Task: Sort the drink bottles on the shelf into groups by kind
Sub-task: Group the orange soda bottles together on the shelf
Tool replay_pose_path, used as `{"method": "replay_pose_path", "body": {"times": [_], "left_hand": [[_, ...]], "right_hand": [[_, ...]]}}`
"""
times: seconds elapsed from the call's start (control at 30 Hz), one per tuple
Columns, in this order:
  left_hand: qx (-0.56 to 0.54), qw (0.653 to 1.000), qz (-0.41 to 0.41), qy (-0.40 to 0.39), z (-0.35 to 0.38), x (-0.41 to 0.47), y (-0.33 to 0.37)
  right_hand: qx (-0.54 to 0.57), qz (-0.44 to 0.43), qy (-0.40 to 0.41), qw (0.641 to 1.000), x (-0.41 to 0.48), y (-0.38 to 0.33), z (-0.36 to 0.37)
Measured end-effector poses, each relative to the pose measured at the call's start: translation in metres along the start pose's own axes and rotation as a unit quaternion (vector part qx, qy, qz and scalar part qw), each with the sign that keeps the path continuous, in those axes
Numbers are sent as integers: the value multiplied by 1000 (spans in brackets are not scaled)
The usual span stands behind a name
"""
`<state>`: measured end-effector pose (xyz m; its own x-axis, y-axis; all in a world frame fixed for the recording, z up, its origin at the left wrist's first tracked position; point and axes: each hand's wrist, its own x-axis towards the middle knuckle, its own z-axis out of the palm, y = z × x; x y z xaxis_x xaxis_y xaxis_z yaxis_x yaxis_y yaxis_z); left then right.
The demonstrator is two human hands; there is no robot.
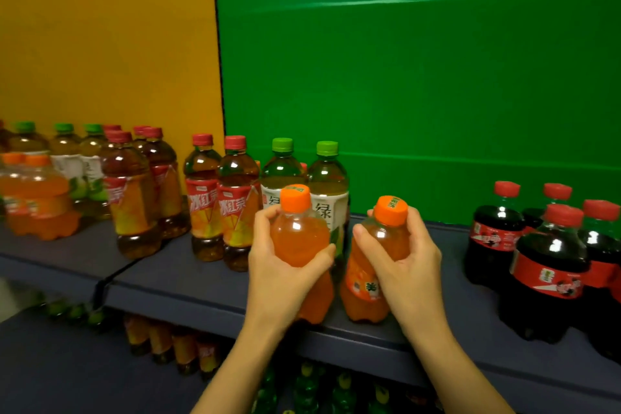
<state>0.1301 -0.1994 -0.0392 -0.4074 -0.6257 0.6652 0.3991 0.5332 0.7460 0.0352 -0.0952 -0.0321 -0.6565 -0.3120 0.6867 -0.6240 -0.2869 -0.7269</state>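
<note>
Two orange soda bottles with orange caps are near the front edge of the dark shelf (188,282). My left hand (282,265) grips the left orange soda bottle (299,235) round its upper body. My right hand (403,262) grips the right orange soda bottle (366,286) just below its cap. Behind them stand two green-capped green tea bottles (327,185) and two red-capped iced tea bottles (235,198).
At the far left are more orange soda bottles (37,202), green tea bottles (67,158) and iced tea bottles (131,191). Several cola bottles (551,265) stand at the right. Below is a lower shelf (50,363) with more bottles. A yellow and a green panel back the shelf.
</note>
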Motion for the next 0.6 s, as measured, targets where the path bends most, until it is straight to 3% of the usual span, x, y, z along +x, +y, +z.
{"method": "replay_pose_path", "body": {"times": [0.23, 0.6], "left_hand": [[55, 997, -11, 59, -90, 23, -22], [66, 997, -28, 37, -184, 79, -77]], "right_hand": [[61, 22, -57, 996, -3, -8, 75], [4, 40, 9, 999, -4, 0, 177]]}}
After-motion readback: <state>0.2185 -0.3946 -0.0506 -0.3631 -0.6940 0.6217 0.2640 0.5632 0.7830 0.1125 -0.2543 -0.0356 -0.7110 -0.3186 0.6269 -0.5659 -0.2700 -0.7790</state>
